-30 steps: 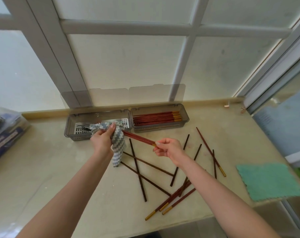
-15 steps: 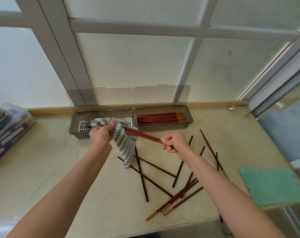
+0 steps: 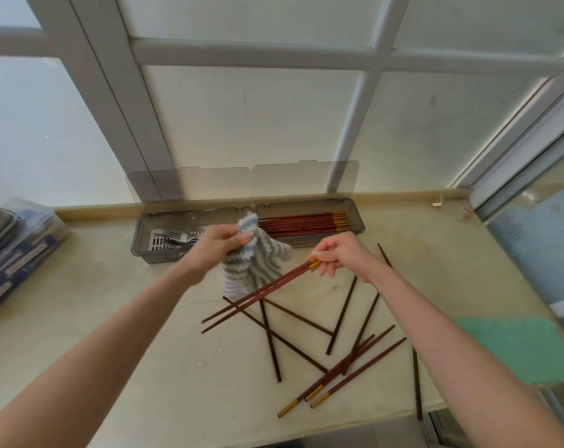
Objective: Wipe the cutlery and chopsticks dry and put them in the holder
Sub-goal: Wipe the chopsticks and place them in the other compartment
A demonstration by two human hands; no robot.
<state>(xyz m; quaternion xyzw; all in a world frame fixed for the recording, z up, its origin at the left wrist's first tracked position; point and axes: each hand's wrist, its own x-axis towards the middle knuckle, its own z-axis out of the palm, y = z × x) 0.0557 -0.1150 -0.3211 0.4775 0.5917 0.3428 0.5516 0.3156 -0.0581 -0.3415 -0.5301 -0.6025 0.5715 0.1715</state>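
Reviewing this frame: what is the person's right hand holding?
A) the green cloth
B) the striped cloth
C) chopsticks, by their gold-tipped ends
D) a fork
C: the right hand pinches the chopsticks at their gold-tipped ends, while the left hand grips the striped cloth.

You get bright, diffuse daylight through the frosted window (image 3: 251, 124); shadows on the surface (image 3: 112, 318) are faint. Wide-angle distortion bends the edges. The left hand (image 3: 216, 250) and cloth (image 3: 254, 270) show slight blur.
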